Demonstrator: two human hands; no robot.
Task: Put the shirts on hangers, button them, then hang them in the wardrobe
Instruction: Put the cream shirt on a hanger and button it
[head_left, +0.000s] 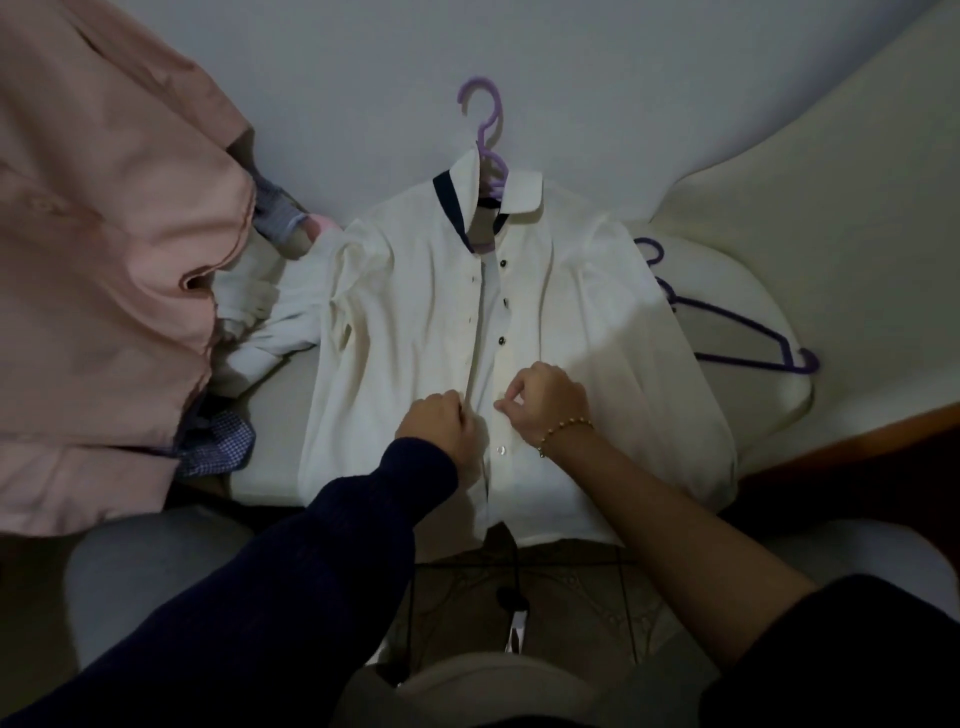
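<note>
A white shirt (410, 312) with a dark-trimmed collar lies flat on a white surface, front up, on a purple hanger (485, 130) whose hook sticks out past the collar. Its front is open along the upper part, with dark buttons down the right edge. My left hand (441, 421) pinches the left front edge low on the shirt. My right hand (545, 400) pinches the right front edge beside it, near a button. A pale button shows just below both hands.
A pink shirt (104, 260) is heaped at the left over a blue checked garment (218, 441) and other clothes. A spare purple hanger (737, 332) lies at the right. A wooden edge (857, 441) runs along the right, with tiled floor below.
</note>
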